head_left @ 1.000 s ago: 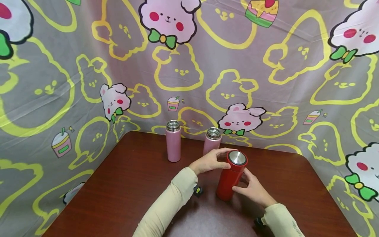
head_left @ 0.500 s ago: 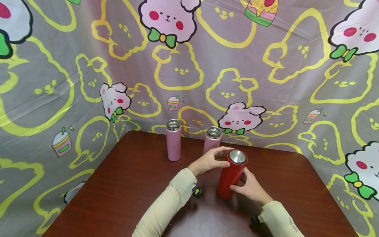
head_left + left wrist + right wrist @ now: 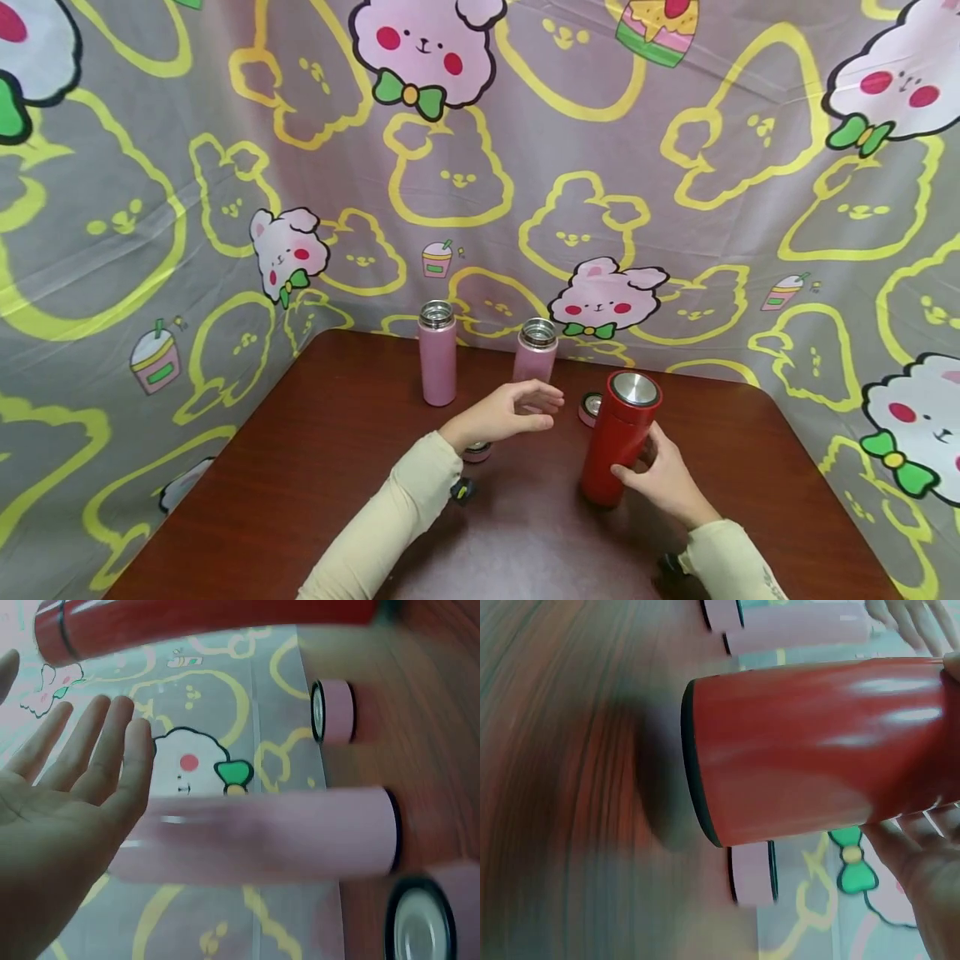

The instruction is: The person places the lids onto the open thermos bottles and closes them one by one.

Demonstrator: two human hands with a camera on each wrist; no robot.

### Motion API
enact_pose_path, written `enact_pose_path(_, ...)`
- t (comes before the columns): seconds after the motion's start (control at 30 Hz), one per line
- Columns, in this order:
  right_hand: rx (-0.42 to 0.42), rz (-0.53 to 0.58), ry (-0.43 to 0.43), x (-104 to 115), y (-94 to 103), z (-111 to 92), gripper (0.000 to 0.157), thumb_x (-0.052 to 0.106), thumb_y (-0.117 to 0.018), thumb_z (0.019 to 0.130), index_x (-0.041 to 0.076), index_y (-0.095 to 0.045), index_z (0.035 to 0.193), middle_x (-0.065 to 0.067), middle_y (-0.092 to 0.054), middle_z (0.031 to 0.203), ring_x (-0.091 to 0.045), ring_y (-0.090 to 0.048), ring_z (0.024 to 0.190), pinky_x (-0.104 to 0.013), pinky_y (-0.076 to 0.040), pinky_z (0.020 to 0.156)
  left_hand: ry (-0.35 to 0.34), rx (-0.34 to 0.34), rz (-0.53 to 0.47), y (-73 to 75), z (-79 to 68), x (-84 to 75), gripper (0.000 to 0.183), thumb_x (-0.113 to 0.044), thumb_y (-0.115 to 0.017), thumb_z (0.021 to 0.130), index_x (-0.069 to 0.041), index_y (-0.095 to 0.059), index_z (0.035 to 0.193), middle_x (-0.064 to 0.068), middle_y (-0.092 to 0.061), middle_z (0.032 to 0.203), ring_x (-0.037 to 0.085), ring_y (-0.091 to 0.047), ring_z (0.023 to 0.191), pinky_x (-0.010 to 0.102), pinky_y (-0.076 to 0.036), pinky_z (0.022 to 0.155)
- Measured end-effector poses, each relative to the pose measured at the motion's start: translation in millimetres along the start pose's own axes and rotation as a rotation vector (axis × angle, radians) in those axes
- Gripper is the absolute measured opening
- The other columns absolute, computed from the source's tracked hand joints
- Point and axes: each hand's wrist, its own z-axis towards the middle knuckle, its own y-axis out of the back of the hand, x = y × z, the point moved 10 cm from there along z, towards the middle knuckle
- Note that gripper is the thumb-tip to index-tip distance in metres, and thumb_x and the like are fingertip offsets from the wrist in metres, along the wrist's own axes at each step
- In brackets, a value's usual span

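Note:
My right hand point(image 3: 667, 479) grips a red thermos bottle point(image 3: 618, 446), its silver-topped lid on. The bottle leans slightly, and in the right wrist view its black base point(image 3: 697, 765) seems just off the table. My left hand point(image 3: 502, 412) is apart from it to the left, fingers extended, palm facing the bottle, holding nothing. Behind the left hand stands a lidless pink thermos bottle point(image 3: 536, 358), its lower part hidden in the head view. One pink lid point(image 3: 591, 408) lies behind the red bottle; another pink lid point(image 3: 477, 452) is partly covered by my left hand.
A second lidless pink thermos bottle point(image 3: 438, 358) stands farther left near the back of the brown table point(image 3: 300, 467). A patterned cloth point(image 3: 465, 175) hangs along the back and sides. Small black devices point(image 3: 462, 490) sit at the wrists.
My left hand has let go of the red bottle's top and moved left. The right hand has shifted the bottle to the right. Both pink lids have come into sight.

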Motion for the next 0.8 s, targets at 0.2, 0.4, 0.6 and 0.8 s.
enact_pose_path(0.2, -0.067, -0.108, -0.029, -9.9, 32.5, -8.2, 0.063, 0.001, -0.077, 0.074, 0.004, -0.043, 0.127, 0.009, -0.058, 0.107, -0.003, -0.059, 0.091, -0.022, -0.051, 0.074, 0.067, 0.002, 0.136, 14.8, -22.4, 28.6, 0.037, -0.018, -0.065, 0.090, -0.010, -0.056, 0.125, -0.002, -0.060, 0.119, 0.020, -0.056, 0.113, 0.032, -0.045, 0.093)
enact_pose_path(0.4, -0.144, -0.218, -0.092, -23.6, 66.9, -11.3, 0.064, 0.007, -0.078, 0.077, 0.004, -0.040, 0.129, 0.008, -0.055, 0.106, 0.003, -0.057, 0.088, -0.018, -0.049, 0.071, 0.103, -0.036, 0.232, 34.8, -42.2, 44.1, 0.038, -0.027, -0.066, 0.089, -0.011, -0.058, 0.123, -0.001, -0.061, 0.119, 0.023, -0.055, 0.114, 0.041, -0.044, 0.094)
enact_pose_path(0.6, -0.201, -0.273, -0.176, -41.6, 95.5, -10.0, 0.066, 0.016, -0.075, 0.082, 0.000, -0.033, 0.131, -0.016, -0.053, 0.115, 0.012, -0.049, 0.087, -0.012, -0.045, 0.070, 0.123, -0.101, 0.331, 55.2, -59.4, 57.5, 0.038, -0.025, -0.066, 0.089, -0.006, -0.058, 0.121, 0.006, -0.061, 0.119, 0.023, -0.056, 0.113, 0.045, -0.045, 0.093)
enact_pose_path(0.8, -0.268, -0.303, -0.237, -60.8, 117.1, -7.4, 0.067, 0.023, -0.073, 0.083, -0.001, -0.032, 0.130, -0.018, -0.049, 0.120, 0.013, -0.043, 0.087, -0.007, -0.042, 0.068, 0.158, -0.157, 0.474, 71.7, -71.2, 67.6, 0.036, -0.023, -0.068, 0.087, -0.006, -0.060, 0.118, 0.010, -0.061, 0.118, 0.024, -0.054, 0.113, 0.043, -0.042, 0.096)
